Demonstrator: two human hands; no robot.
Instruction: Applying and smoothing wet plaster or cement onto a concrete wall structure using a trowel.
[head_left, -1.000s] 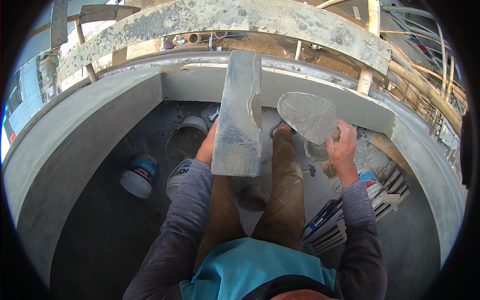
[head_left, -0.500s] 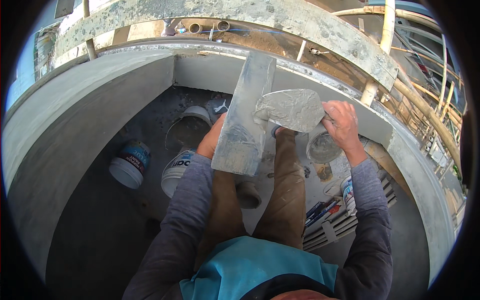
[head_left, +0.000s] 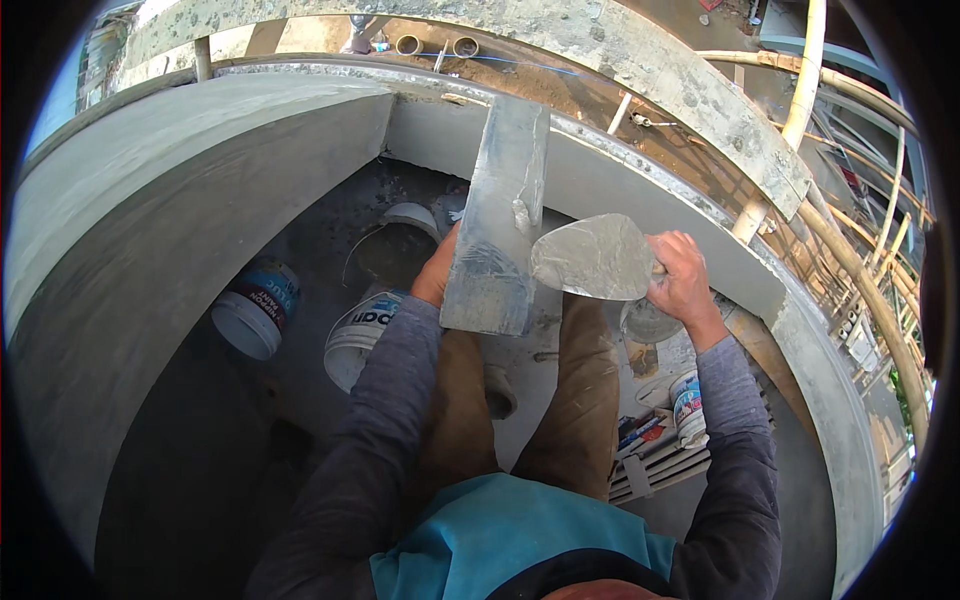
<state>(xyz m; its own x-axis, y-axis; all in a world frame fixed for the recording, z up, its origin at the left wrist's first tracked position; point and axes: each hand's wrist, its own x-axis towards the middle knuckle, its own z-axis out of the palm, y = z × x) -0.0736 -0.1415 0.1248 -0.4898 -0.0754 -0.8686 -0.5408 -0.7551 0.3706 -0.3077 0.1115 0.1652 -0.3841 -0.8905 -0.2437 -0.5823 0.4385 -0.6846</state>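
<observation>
Your left hand (head_left: pixel 434 272) grips the long grey board (head_left: pixel 492 240) at its left edge, fingers hidden beneath. Your right hand (head_left: pixel 683 277) is closed around the handle of the trowel (head_left: pixel 592 256). Half a second ago the blade overlapped the board and carried a thick, rough layer of mortar; now it sits at the board's right edge, its coating flatter, and a small dab of mortar (head_left: pixel 521 215) shows on the board. Below you, the blue-and-white bucket (head_left: pixel 245 322) bears pale printed lettering, the white bucket (head_left: pixel 347 352) dark letters, and the small tub (head_left: pixel 689 402) a blue printed label.
</observation>
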